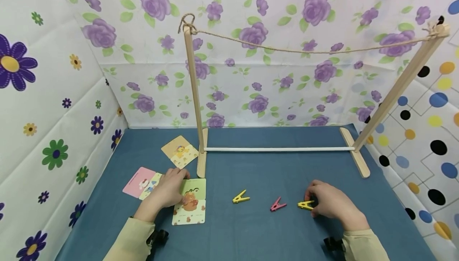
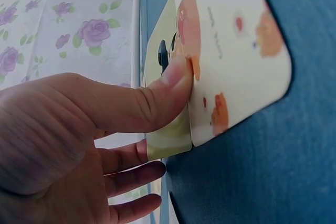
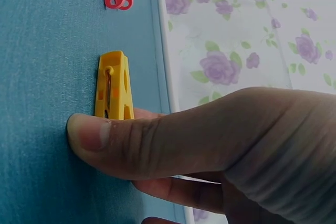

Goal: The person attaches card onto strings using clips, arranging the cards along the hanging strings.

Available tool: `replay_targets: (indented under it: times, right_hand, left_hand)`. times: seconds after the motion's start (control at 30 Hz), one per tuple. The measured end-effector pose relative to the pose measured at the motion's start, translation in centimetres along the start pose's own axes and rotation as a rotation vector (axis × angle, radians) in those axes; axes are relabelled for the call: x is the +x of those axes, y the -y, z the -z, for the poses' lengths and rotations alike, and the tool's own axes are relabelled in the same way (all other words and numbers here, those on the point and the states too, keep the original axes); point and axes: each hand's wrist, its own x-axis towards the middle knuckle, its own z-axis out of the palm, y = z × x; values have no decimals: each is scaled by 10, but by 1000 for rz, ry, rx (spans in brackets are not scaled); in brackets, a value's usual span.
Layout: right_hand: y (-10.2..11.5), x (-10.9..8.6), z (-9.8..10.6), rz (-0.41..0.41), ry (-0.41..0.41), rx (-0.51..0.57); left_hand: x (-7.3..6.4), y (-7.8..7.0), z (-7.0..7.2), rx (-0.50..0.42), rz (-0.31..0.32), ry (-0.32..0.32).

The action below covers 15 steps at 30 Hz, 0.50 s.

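My left hand (image 1: 167, 190) pinches the left edge of a folded green and cream card (image 1: 191, 213) with a bear picture. In the left wrist view, the thumb lies on the card's face and fingers reach behind it. My right hand (image 1: 331, 202) pinches a yellow clothespin (image 3: 113, 85) between thumb and fingers, its far end pointing left over the blue cloth. Left of it on the cloth lie a pink clothespin (image 1: 277, 205) and another yellow clothespin (image 1: 240, 197).
A pink card (image 1: 139, 182) lies partly behind the left hand, and an orange-cream card (image 1: 179, 152) farther back. Behind stands a wooden frame with two posts (image 1: 194, 85), a white rod (image 1: 279, 149) low between them, and a sagging twine (image 1: 279, 50) tied across the top.
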Motion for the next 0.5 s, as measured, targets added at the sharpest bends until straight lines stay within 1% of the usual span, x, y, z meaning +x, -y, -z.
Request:
replay_targets:
  times: [0.23, 0.5]
  right_hand:
    - [0, -1, 2, 21, 1, 12]
    - [1, -1, 4, 25, 16, 26]
  left_hand:
    - [-1, 0, 1, 13, 10, -2]
    - [-6, 0, 3, -2, 18, -16]
